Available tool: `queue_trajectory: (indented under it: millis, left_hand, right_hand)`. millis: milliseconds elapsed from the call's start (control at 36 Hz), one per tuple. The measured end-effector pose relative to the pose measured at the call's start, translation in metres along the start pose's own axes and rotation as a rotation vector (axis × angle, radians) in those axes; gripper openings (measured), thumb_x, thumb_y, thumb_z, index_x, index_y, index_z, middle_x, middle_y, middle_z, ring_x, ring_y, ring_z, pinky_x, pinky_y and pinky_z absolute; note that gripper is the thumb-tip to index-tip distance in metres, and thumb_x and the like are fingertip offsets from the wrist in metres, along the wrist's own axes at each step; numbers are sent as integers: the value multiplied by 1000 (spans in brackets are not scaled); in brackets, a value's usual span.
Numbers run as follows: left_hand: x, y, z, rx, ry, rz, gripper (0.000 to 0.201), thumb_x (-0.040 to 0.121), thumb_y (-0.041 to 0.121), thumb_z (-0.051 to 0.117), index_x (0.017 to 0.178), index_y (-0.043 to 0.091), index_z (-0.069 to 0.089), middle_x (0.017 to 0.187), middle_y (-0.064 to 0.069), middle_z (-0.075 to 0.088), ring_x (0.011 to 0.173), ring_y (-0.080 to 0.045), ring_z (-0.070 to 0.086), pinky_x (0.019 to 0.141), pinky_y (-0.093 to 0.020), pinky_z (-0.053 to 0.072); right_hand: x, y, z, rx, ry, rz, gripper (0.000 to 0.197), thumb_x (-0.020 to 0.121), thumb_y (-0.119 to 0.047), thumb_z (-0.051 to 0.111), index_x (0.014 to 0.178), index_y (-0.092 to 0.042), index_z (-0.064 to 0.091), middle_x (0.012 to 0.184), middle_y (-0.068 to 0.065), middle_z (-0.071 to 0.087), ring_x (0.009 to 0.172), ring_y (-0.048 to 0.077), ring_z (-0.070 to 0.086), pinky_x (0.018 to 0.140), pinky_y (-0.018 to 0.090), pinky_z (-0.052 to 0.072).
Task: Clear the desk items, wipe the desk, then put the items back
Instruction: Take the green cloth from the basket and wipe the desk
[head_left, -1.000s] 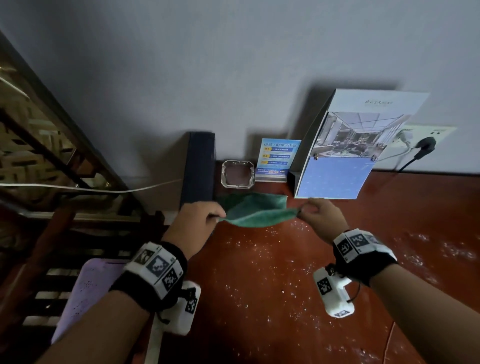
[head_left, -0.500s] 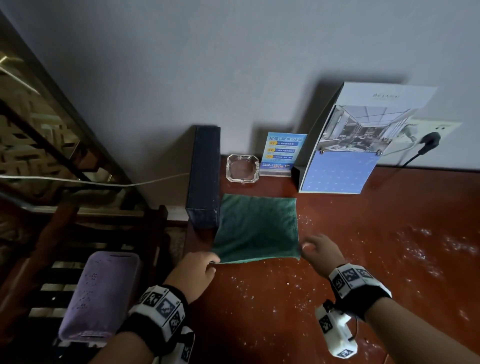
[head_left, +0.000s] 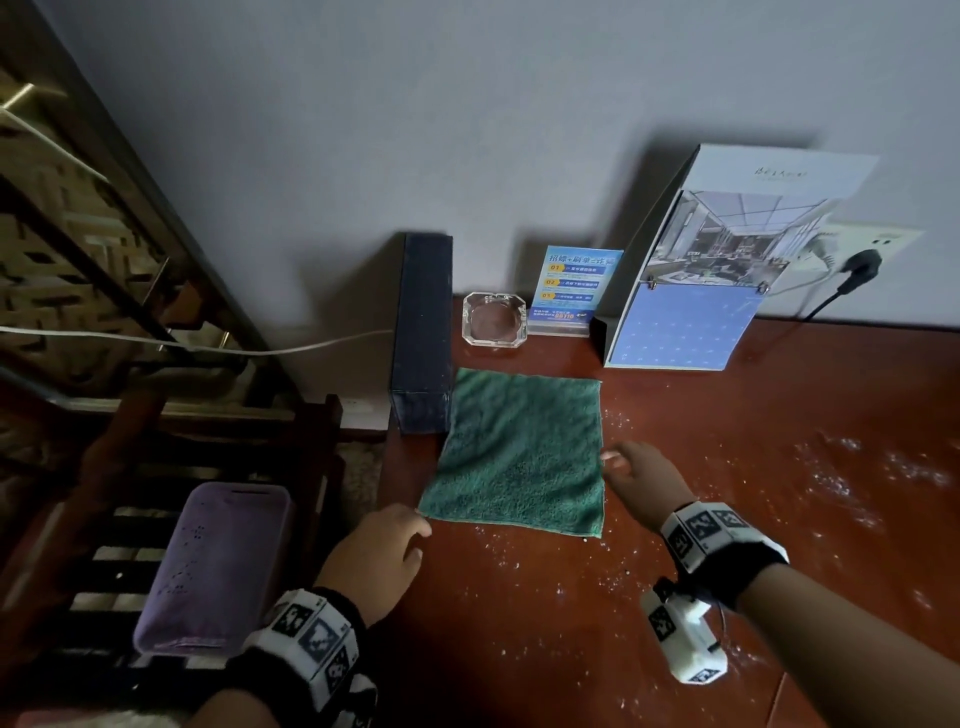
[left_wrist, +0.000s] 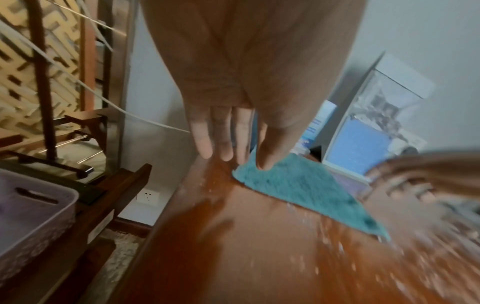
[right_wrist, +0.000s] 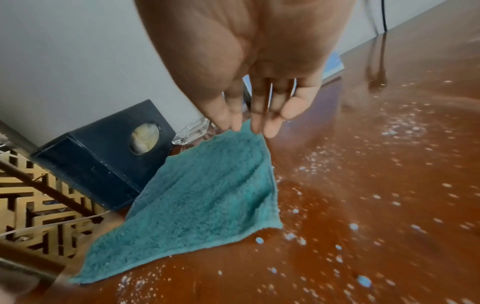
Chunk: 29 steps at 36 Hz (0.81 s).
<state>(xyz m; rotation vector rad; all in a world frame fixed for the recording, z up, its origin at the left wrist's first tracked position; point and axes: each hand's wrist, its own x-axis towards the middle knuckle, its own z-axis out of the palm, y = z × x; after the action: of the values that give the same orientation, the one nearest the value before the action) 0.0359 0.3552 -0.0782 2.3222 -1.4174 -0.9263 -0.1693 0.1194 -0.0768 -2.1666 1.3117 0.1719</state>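
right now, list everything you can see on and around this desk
desk: one, red-brown, against the grey wall
tissue box: one, dark navy, desk's left edge by the wall
cloth: one, green, spread flat beside the tissue box
ashtray: one, clear glass, right of the tissue box
sign card: one, blue, upright right of the ashtray
calendar: one, white and blue, standing right of the sign card
wall socket: one, white, black plug in it
basket: one, purple, left of the desk
cable: one, white, left of the tissue box
specks: many, white, scattered over the desk
left hand: open, touching the cloth's near left corner
right hand: open, by the cloth's right edge
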Motion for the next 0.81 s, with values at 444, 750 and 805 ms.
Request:
queue_trajectory:
  millis: [444,750,805]
  left_hand:
    - [-10,-18,63,151,32,42,63,96,28,46,150,25,13,158,5,-8,146,-13,-7,114,-23,5]
    - [-15,-45,85,331,5,86,63,87,48,37,144,21,36,153,-4,32,138,-18,34,112,-33,29]
    - [-16,-47,84,331,-13,87,64,88,49,37,146,21,33,154,-5,28,139,-17,27,109,-33,21]
  right_hand:
    - [58,-94,46,-253,-158,-41,62,93,-53,42,147,-45,12,159,1,1,145,30,9,111,58,24]
    - [77,-104,68,-365,-224,-13,73,86,-69,40,143,-55,-4,156,-5,-26,146,26,-14,110,69,6]
    - [80,-102,72,-378,-243,-6,77,82,-75,38,141,-57,-8,155,-6,-29,145,27,-19,106,72,3]
